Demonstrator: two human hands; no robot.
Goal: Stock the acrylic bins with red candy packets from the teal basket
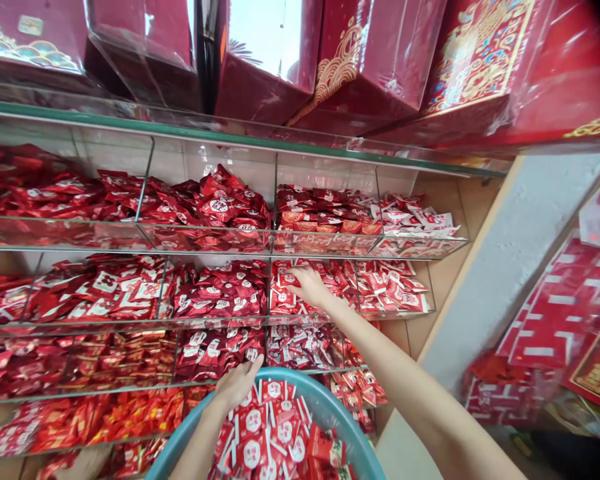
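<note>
Red pkts point(95, 287) are filling the glass-fronted shelves at far left, piled in rows, w/ clear dividers point(145, 180) standing btwn sections. Maroon gift boxes point(385, 53) are running along the top shelf, L to R. Left of centre, dark-red pkts point(220, 290) w/ white marks are lying in their own comp., above the left hand.

Left hand point(236, 387) is resting at the far-left rim of a teal basin point(347, 419), fingertips pointing up toward the shelves. Fingers are partly hiding; can't tell how far they're closing, or if they're gripping the rim. Basin is sitting low centre, btwn the two forearms, holding red-and-white pkts point(273, 427); these are lying just right of the left hand & below the right.

Right hand point(309, 287) is leaning into a mid-shelf comp., up & right of the left hand, fingers partly curling over white-labelled pkts point(283, 305) lying directly under & beside it. Can't tell if it's gripping one. Further R, paler pkts point(393, 287) are filling the end comp., by a wood side panel point(443, 287). Far R, red-and-white hangings point(555, 307) are hanging near a grey wall point(520, 220).
</note>
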